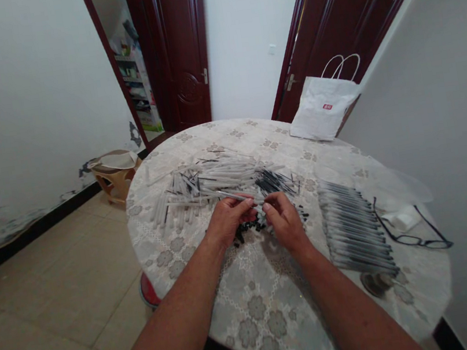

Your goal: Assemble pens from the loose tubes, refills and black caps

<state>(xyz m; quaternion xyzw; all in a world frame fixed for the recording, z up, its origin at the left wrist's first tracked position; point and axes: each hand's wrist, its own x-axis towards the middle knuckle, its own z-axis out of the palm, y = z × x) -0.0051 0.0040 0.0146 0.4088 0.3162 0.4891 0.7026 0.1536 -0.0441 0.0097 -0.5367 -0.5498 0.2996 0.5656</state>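
Observation:
A slim, translucent pen barrel (236,194) is pinched in my left hand (228,220), slanting up and to the left over the table. My right hand (285,221) is closed at the near end of that barrel, thumb against fingertips; any small part between those fingers is hidden. Just beyond both hands lies a heap of loose whitish pen barrels (224,171). Thin black pen refills (274,182) are bunched behind my right hand. Small black pen parts (242,232) are scattered beneath and between the hands, with pale small pieces among them.
Assembled-looking pens (356,230) lie in a neat row at right. Beside them are eyeglasses (414,238), a white roll-like item (402,219) and a small round dark object (377,283). A white paper bag (322,108) stands at the back of the round, cloth-covered table (261,334).

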